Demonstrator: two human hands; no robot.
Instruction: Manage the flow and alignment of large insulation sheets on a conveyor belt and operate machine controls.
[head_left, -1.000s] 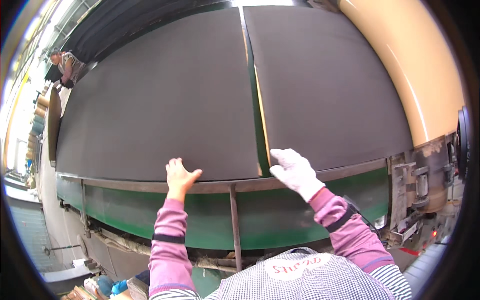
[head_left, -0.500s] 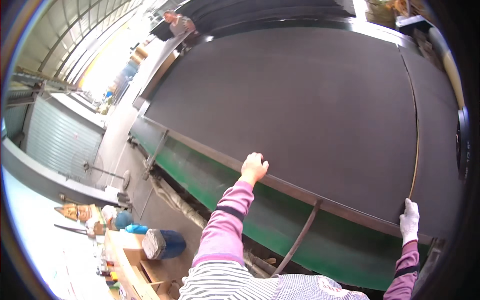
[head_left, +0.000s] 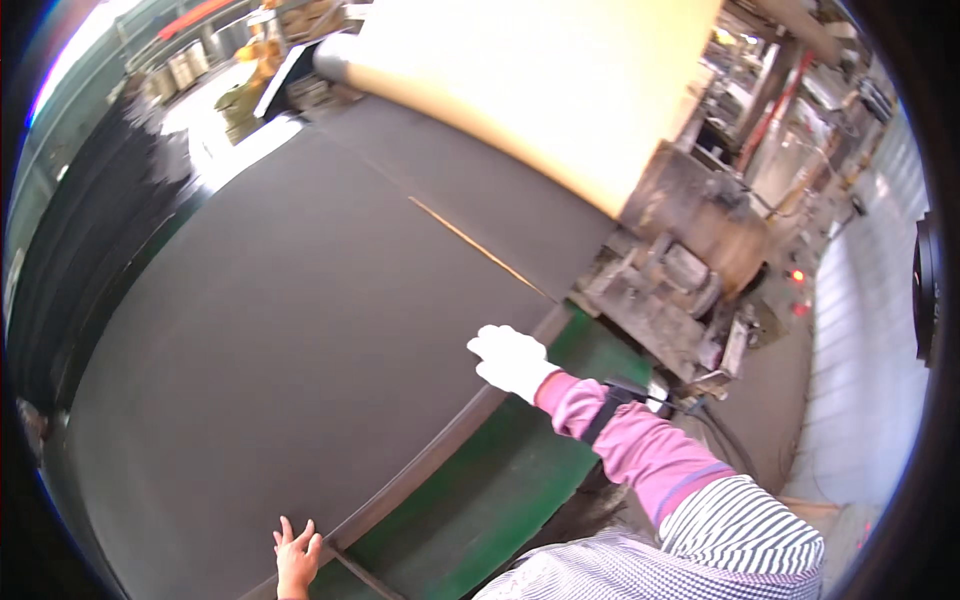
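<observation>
A wide dark grey sheet covers the long table. My left hand, bare, is low in the view at the sheet's near edge, its fingers spread and holding nothing. My right hand, in a white glove, is over the sheet near the same edge, fingers stretched out and nothing visible in them. Beyond the right hand, a thin straight gap runs across the sheet, light tan inside, from near the edge toward the far side. Whether the gloved palm touches the sheet I cannot tell.
Past the gap, a broad pale yellow sheet slopes up from a roller. Worn machine parts stand at the table's right end. A green panel runs below the metal table edge. Black material hangs at the far left.
The view has swung right, bringing the yellow sheet and machinery in. My right hand has left the gap's near end and opened out over the sheet. My left hand's curled fingers have spread.
</observation>
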